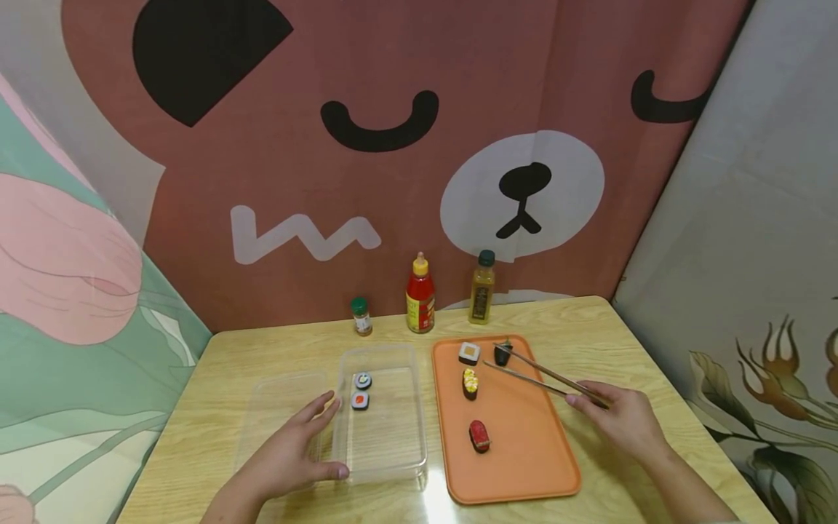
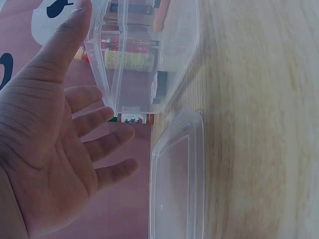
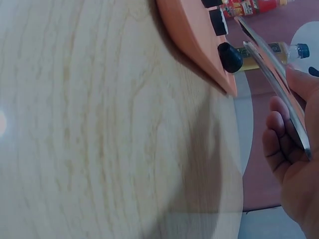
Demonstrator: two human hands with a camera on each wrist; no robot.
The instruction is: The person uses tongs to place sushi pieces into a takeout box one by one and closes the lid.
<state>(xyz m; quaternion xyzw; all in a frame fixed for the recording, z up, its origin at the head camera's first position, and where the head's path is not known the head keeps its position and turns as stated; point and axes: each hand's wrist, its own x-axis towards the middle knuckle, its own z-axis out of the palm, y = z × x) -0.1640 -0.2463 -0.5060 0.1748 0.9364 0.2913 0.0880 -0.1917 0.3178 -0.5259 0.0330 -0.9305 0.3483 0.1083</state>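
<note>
My right hand (image 1: 625,422) grips slim metal tongs (image 3: 275,88), their two arms spread apart. The tips lie at a black-wrapped sushi piece (image 1: 503,355) at the tray's far right corner, one over it and one to its left. On the orange tray (image 1: 517,466) also lie a white square roll (image 1: 468,354), a yellow-topped piece (image 1: 470,384) and a red-topped piece (image 1: 479,437). My left hand (image 1: 288,455), fingers spread, is at the left side of a clear plastic box (image 1: 393,473). Inside sit a round roll (image 1: 363,380) and an orange-centred roll (image 1: 360,400).
A clear lid (image 2: 177,199) lies left of the box, partly behind my left hand. Along the table's back edge stand a green-capped spice jar (image 1: 361,317), a red sauce bottle (image 1: 420,298) and a yellow oil bottle (image 1: 481,291). A printed curtain (image 1: 294,167) hangs behind.
</note>
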